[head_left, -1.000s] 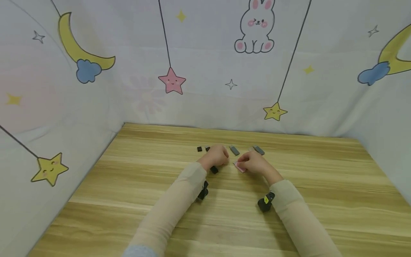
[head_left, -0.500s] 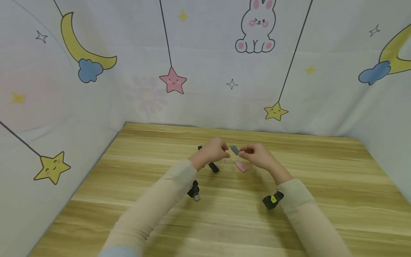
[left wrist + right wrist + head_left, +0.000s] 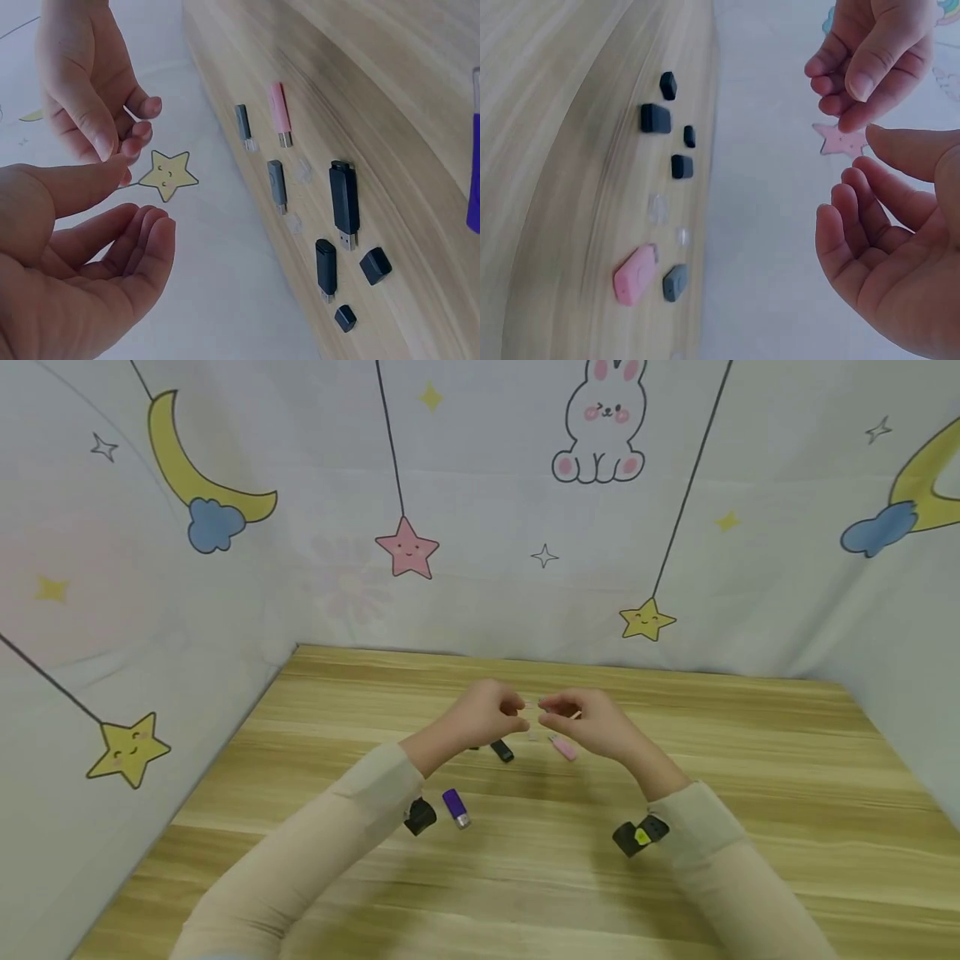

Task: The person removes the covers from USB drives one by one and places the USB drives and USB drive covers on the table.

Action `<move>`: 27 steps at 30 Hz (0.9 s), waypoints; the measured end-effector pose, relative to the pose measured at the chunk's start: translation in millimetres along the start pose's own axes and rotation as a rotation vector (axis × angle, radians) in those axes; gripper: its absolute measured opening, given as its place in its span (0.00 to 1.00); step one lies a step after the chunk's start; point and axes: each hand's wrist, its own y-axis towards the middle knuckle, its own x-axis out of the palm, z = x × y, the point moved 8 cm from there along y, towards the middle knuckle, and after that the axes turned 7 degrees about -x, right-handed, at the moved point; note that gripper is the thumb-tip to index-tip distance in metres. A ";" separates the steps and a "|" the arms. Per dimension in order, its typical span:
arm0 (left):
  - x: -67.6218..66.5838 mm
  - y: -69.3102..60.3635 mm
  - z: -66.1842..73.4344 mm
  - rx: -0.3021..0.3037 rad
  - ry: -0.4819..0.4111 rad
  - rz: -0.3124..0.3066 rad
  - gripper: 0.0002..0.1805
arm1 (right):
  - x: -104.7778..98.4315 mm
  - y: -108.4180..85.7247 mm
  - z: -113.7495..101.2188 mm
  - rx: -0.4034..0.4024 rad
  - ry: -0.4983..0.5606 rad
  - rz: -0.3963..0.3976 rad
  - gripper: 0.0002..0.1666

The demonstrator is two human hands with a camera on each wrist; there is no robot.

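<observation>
My left hand [image 3: 485,717] hovers over the table with fingers loosely bent and nothing between them. My right hand [image 3: 592,722] faces it, likewise holding nothing. Below lie uncapped USB flash drives: a pink one [image 3: 562,747] under the right hand and a black one [image 3: 502,750] near the left hand. The left wrist view shows a larger black drive [image 3: 344,196], a smaller black drive [image 3: 325,264], and two grey drives, one nearer [image 3: 277,184] and one farther [image 3: 242,121]. Black caps [image 3: 375,265] and clear caps [image 3: 303,169] lie beside their metal plugs.
A purple USB drive [image 3: 454,807] lies nearer the person, beside the left wrist camera [image 3: 419,817]. The wooden table [image 3: 750,827] meets a white cloth backdrop [image 3: 480,602] with printed stars along its back edge.
My right hand has let go of the pink drive. Both hands have risen off the table and their fingers have loosened; the left forearm has swung left, uncovering the purple drive.
</observation>
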 end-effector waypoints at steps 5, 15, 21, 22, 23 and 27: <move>-10.2 -18.0 -3.3 0.003 -0.009 0.043 0.17 | 5.5 0.6 -17.0 -0.045 0.030 -0.016 0.19; -18.2 -53.5 -30.6 -0.072 -0.110 0.092 0.19 | 24.6 1.5 -36.6 -0.155 0.064 -0.056 0.16; -14.1 -68.6 -45.9 -0.109 -0.134 0.127 0.15 | 43.0 1.4 -46.2 -0.193 0.055 -0.125 0.16; -12.8 -70.6 -48.2 -0.111 -0.140 0.133 0.15 | 45.9 1.4 -47.2 -0.196 0.055 -0.136 0.17; -11.5 -72.9 -50.4 -0.116 -0.143 0.140 0.15 | 49.0 1.6 -48.3 -0.201 0.055 -0.147 0.17; -5.8 -82.0 -59.8 -0.152 -0.182 0.154 0.16 | 61.4 3.6 -51.6 -0.236 0.051 -0.179 0.16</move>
